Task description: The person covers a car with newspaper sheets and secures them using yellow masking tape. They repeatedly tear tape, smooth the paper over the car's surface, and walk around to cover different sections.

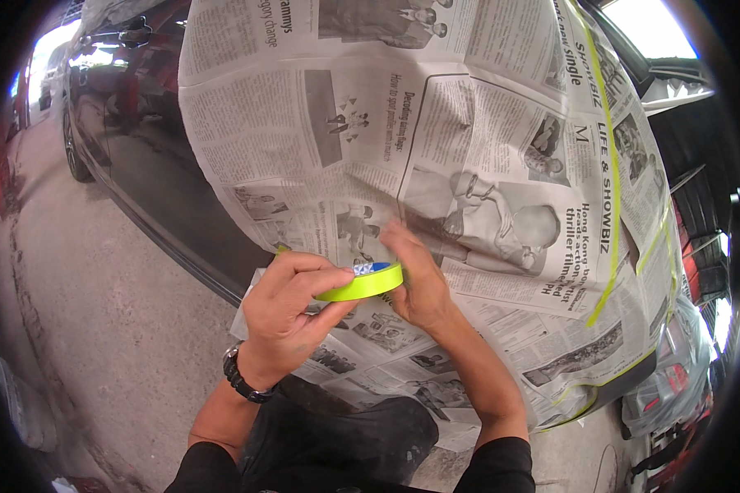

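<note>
On your left, the concrete floor [123, 275] runs alongside a dark, glossy car body [144, 156], with a wheel [76, 152] low at its far end. Nearer to you, a black wristwatch [242, 378] sits on your left wrist. Your left hand [279, 312] grasps the roll of neon yellow-green masking tape [370, 285], index finger along its upper edge and thumb below. The roll is in front of you, above the newspaper, its blue-and-white core showing. Your right hand [423, 287] is just beside the roll's right end, fingers extended and blurred; you cannot tell from this view whether they touch the roll or pinch a loose end.

The roll should feel light and firm, easy to grip by its rim or through the core; the tape itself is likely thin, tacky and quick to fold onto itself, so hold it by the edges.

Behind and rightward spread the newspaper sheets [349, 177], probably soft and easily torn; press them flat rather than tug. A yellow-green tape strip [609, 164] runs down their right side. Farthest right is a plastic-wrapped vehicle [674, 374].
</note>
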A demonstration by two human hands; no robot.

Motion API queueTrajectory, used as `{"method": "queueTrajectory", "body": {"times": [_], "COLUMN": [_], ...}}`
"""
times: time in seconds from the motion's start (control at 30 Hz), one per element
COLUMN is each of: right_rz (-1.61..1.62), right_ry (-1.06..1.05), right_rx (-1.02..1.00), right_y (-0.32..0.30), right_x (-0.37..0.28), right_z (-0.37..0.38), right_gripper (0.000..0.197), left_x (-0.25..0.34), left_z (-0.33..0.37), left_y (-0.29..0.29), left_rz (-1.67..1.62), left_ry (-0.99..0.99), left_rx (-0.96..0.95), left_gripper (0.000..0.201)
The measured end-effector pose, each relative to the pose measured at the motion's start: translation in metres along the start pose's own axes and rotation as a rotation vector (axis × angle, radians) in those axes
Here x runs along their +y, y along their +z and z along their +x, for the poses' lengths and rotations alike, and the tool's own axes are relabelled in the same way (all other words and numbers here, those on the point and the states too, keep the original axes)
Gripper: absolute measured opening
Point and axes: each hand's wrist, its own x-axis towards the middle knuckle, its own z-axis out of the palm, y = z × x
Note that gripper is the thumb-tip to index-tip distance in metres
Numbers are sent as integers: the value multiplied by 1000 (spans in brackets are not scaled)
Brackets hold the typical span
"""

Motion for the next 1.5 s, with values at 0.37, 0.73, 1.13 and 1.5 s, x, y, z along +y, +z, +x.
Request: {"method": "queueTrajectory", "body": {"times": [0.37,0.73,1.13,1.5], "right_rz": [34,119,88,-9], "right_ry": [2,110,-31,-253], "right_rx": [0,53,59,257], "right_y": [2,0,-1,12], "right_x": [10,7,6,1], "right_z": [-9,-12,-3,-7], "right_gripper": [39,24,31,51], "left_x": [-9,-1,2,-16], "left_z": [-5,-4,2,-14], "left_y": [-2,2,8,14], "left_rz": [-53,-29,-8,-206], "left_ry": [-234,-265,-143,-273], "left_rx": [-14,-126,-82,-9], "left_gripper": [34,32,34,30]}}
